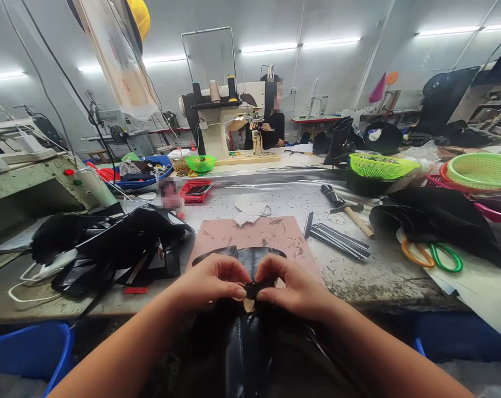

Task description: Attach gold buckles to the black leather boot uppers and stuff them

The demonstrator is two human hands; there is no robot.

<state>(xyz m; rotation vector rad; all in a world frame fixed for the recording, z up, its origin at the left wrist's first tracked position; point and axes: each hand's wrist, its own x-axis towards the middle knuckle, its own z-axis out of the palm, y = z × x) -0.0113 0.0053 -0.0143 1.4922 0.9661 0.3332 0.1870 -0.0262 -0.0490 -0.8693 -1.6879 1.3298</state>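
Both hands meet at the front edge of the workbench over a glossy black leather-like piece with a seam down its middle. My left hand pinches the piece's dark edge between thumb and fingers. Opposite it, my right hand pinches the same edge, a small gap apart. A small pale beige patch shows between the two thumbs; what it belongs to I cannot tell. Part of the black piece lies on a pinkish board, and more dark material hangs down toward my lap.
Black pieces are heaped at left. A hammer, dark strips and scissors with orange and green handles lie at right. A red tray stands farther back. A person sits behind a sewing machine.
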